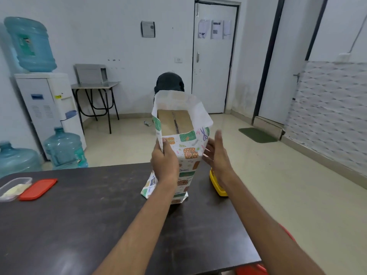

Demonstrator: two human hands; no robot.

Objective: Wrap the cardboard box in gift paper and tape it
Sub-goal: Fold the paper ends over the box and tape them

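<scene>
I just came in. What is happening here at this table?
A person is wrapping a cardboard box that stands on end on the dark table. Gift paper goes around its sides, but the top end is open and the box shows inside. The left hand grips the papered left edge. The right hand is open, fingers straight, at the right side. A yellow object lies on the table behind that hand.

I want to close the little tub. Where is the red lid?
In the head view, the red lid lies flat near the left end of the dark table, just right of the clear tub.
</scene>
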